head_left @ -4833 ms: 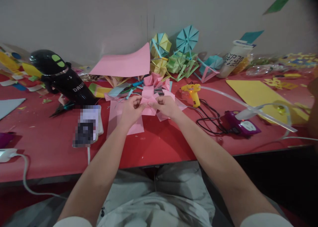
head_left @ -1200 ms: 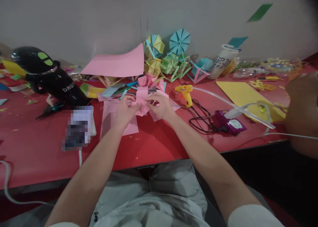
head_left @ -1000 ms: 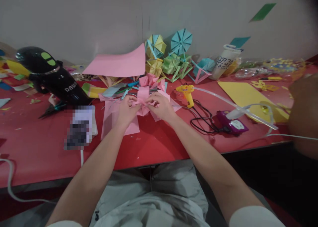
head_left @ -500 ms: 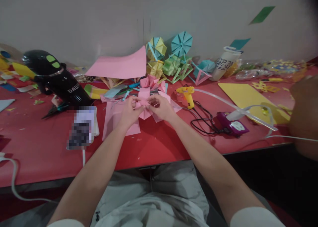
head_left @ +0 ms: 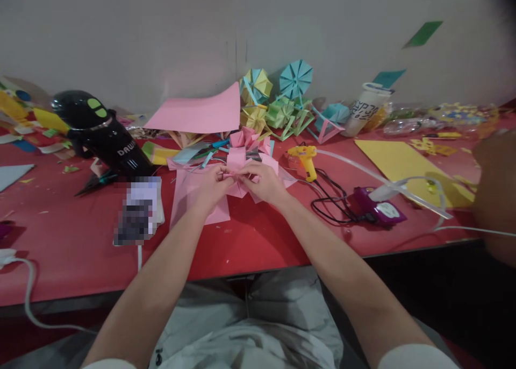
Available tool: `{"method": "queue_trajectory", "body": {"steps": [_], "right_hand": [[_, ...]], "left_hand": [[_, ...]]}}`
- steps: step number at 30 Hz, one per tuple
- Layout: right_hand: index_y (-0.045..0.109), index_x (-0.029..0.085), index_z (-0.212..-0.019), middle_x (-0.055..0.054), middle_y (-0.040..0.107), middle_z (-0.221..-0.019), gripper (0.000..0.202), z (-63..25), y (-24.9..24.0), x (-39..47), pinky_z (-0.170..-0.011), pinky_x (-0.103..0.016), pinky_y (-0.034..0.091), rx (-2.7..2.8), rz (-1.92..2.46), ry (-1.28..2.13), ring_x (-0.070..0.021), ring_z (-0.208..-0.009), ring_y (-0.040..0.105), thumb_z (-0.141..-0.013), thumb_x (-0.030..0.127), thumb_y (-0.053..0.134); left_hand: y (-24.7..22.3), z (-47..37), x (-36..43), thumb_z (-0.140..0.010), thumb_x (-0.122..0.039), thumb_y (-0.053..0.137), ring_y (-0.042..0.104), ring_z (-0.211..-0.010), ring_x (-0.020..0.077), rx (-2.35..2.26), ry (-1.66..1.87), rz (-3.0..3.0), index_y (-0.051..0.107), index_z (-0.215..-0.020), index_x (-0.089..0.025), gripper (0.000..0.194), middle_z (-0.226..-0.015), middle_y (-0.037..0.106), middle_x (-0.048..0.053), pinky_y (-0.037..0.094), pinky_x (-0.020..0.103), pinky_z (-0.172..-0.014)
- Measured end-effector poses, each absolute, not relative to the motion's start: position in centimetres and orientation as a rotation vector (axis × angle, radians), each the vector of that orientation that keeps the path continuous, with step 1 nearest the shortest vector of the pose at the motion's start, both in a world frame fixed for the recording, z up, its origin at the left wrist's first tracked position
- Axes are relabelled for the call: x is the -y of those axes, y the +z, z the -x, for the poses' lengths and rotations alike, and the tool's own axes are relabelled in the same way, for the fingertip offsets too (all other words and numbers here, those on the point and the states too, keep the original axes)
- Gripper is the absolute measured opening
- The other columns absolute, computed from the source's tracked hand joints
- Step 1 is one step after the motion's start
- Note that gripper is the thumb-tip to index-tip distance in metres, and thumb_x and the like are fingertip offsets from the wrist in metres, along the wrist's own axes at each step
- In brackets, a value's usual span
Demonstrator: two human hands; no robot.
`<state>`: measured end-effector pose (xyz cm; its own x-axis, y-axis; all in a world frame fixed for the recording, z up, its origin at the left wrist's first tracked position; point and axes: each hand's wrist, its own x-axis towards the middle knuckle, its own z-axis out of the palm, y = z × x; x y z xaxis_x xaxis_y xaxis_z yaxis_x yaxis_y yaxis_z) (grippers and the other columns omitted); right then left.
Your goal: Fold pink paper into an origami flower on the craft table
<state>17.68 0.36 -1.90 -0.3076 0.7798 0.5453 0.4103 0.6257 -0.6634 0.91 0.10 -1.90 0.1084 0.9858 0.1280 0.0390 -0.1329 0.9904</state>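
The left hand (head_left: 209,185) and right hand (head_left: 258,179) both pinch the small folded pink paper flower (head_left: 237,171) just above the red worktop (head_left: 80,234), so press each fold slowly and keep the edges lined up.

we count two hands, left hand (head_left: 209,189) and right hand (head_left: 262,181), on one pink folded piece (head_left: 237,167) | one yellow glue gun (head_left: 306,158) | one black hair dryer (head_left: 102,137) | one white cup (head_left: 365,111) | one yellow sheet (head_left: 399,159) | one curled pink sheet (head_left: 197,113) | one purple device (head_left: 381,210)
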Motion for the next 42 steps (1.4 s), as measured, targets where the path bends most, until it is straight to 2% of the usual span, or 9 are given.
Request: {"method": "queue_trajectory", "body": {"steps": [4,8,13,23,31,34,36,38,42], "right_hand": [[0.073,0.020,-0.090,-0.005,0.069,-0.092,0.016,-17.7,-1.8,-0.3,-0.079,-0.030,0.050,1.943,0.924,0.529,-0.0162,-0.086,0.062,-0.085,0.016,0.058],[0.072,0.019,-0.094,-0.005,0.070,-0.091,0.015,-17.9,-1.7,-0.4,-0.071,-0.029,0.050,1.839,0.996,0.683,-0.0148,-0.078,0.061,-0.083,0.024,0.063],[0.071,0.017,-0.090,-0.005,0.071,-0.089,0.021,-18.2,-2.0,-0.9,-0.073,-0.030,0.051,1.740,1.013,0.846,-0.0144,-0.075,0.062,-0.076,0.032,0.069],[0.071,0.016,-0.084,-0.005,0.069,-0.082,0.033,-18.2,-2.0,-0.8,-0.066,-0.028,0.050,1.592,0.984,1.026,-0.0140,-0.072,0.061,-0.068,0.045,0.075],[0.075,0.019,-0.084,-0.004,0.067,-0.085,0.016,-18.2,-1.6,-0.5,-0.068,-0.029,0.051,1.681,0.939,0.871,-0.0141,-0.075,0.060,-0.073,0.027,0.067],[0.076,0.023,-0.083,-0.005,0.066,-0.088,0.015,-18.3,-1.1,-0.1,-0.070,-0.030,0.051,1.793,0.929,0.733,-0.0153,-0.080,0.060,-0.076,0.023,0.063],[0.076,0.024,-0.085,-0.005,0.066,-0.092,0.016,-18.3,-1.0,0.0,-0.074,-0.032,0.051,1.846,0.920,0.684,-0.0164,-0.084,0.060,-0.077,0.024,0.062],[0.076,0.025,-0.088,-0.005,0.065,-0.096,0.020,-18.4,-1.0,0.1,-0.079,-0.034,0.052,1.889,0.907,0.666,-0.0174,-0.088,0.060,-0.076,0.021,0.061],[0.076,0.024,-0.088,-0.006,0.064,-0.100,0.024,-18.3,-1.3,0.0,-0.090,-0.038,0.051,1.923,0.836,0.651,-0.0186,-0.098,0.061,-0.076,0.017,0.057]], "left_hand": [[-2.1,-0.8,-0.3,-0.065,-0.021,0.069,0.061,-0.080,0.0139,-1.045,1.189,-1.340,0.064,-0.081,-0.019,0.018,-0.085,0.065,0.001,0.048,0.028,-0.077],[-2.1,-0.7,-0.2,-0.066,-0.024,0.072,0.058,-0.071,0.0119,-1.037,1.190,-1.332,0.063,-0.074,-0.019,0.014,-0.076,0.062,0.000,0.046,0.027,-0.070],[-1.8,-0.8,-0.1,-0.061,-0.023,0.078,0.054,-0.065,0.0098,-1.045,1.222,-1.263,0.059,-0.066,-0.018,0.020,-0.068,0.057,-0.003,0.044,0.025,-0.067],[-1.1,-1.0,0.3,-0.065,-0.025,0.078,0.058,-0.065,0.0118,-1.008,1.148,-1.148,0.068,-0.076,-0.019,0.016,-0.073,0.064,0.000,0.046,0.027,-0.065],[-0.4,-1.1,0.3,-0.057,-0.018,0.072,0.060,-0.069,0.0146,-1.024,1.143,-1.070,0.067,-0.072,-0.018,0.016,-0.072,0.065,0.001,0.048,0.029,-0.066],[0.0,-1.1,0.2,-0.061,-0.026,0.065,0.062,-0.072,0.0187,-1.022,1.129,-1.018,0.064,-0.066,-0.018,0.010,-0.068,0.063,0.004,0.049,0.032,-0.065],[0.0,-1.1,0.1,-0.067,-0.035,0.062,0.062,-0.073,0.0204,-1.009,1.102,-1.002,0.062,-0.065,-0.019,0.017,-0.067,0.062,0.006,0.050,0.034,-0.066],[-0.2,-1.1,0.0,-0.067,-0.039,0.066,0.062,-0.073,0.0196,-1.008,1.120,-1.024,0.060,-0.066,-0.019,0.022,-0.068,0.061,0.005,0.050,0.034,-0.068],[-1.0,-0.8,-0.1,-0.060,-0.028,0.077,0.060,-0.070,0.0145,-1.035,1.199,-1.128,0.061,-0.078,-0.018,0.027,-0.073,0.060,0.002,0.048,0.030,-0.069]]}}
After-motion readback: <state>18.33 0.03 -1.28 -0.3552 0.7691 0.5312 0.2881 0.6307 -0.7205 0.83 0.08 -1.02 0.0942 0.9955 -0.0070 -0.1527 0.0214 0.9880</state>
